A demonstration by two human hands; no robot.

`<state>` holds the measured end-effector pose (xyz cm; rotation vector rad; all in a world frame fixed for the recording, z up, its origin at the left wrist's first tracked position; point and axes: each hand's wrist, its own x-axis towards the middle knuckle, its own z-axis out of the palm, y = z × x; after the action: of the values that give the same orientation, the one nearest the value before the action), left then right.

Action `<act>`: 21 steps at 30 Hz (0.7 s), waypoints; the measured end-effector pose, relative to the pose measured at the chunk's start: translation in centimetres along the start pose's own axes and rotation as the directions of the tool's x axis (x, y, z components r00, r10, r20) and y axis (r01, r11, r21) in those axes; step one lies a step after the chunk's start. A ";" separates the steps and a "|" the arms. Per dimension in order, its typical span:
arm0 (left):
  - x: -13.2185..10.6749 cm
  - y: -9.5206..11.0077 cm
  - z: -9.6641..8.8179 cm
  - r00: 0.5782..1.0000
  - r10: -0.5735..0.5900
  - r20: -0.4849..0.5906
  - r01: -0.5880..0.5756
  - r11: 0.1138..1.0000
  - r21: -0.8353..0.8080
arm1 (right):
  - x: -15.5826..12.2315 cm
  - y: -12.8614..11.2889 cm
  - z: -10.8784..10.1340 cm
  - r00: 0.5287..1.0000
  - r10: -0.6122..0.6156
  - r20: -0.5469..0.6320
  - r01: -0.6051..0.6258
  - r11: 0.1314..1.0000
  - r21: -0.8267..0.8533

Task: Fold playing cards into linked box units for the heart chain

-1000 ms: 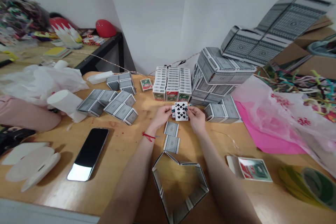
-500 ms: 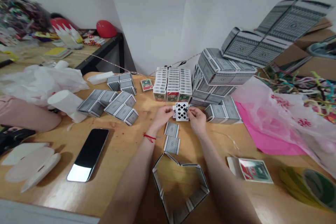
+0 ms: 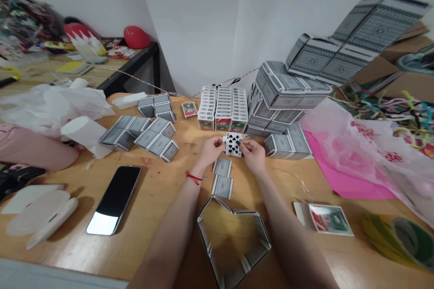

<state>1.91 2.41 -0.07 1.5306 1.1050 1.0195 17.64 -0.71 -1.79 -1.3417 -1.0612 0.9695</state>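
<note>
Between both hands is a ten of spades playing card (image 3: 233,145), face up, with the edge of another card showing behind its left side. My left hand (image 3: 213,150) pinches the left edge. On the opposite side, my right hand (image 3: 252,153) grips the right edge between thumb and fingers. Just below them, two patterned card pieces (image 3: 222,187) lie back side up on the table, one nearer me than the other. A heart-shaped ring of folded cards (image 3: 260,230) stands on edge between my forearms.
Card boxes (image 3: 223,108) are stacked behind the hands. A tall structure of folded cards (image 3: 294,92) rises at right. Smaller card blocks (image 3: 158,137), a phone (image 3: 115,198) and a paper roll (image 3: 83,131) are at left. An opened card box (image 3: 330,219) and tape (image 3: 400,239) lie at right.
The ten of spades has shifted slightly left, covering more of the card behind it. My right hand has moved a little left with it; my left hand is nearly still.
</note>
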 end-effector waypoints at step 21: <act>-0.6 0.2 0.8 0.968 0.170 -0.183 -0.100 0.935 0.339 | -1.7 -1.1 0.9 0.974 -0.225 -0.008 0.206 0.904 -0.374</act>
<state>2.53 1.59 -0.10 1.8159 1.3859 1.1545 16.28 -2.12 -0.74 -1.5045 -1.3706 0.5820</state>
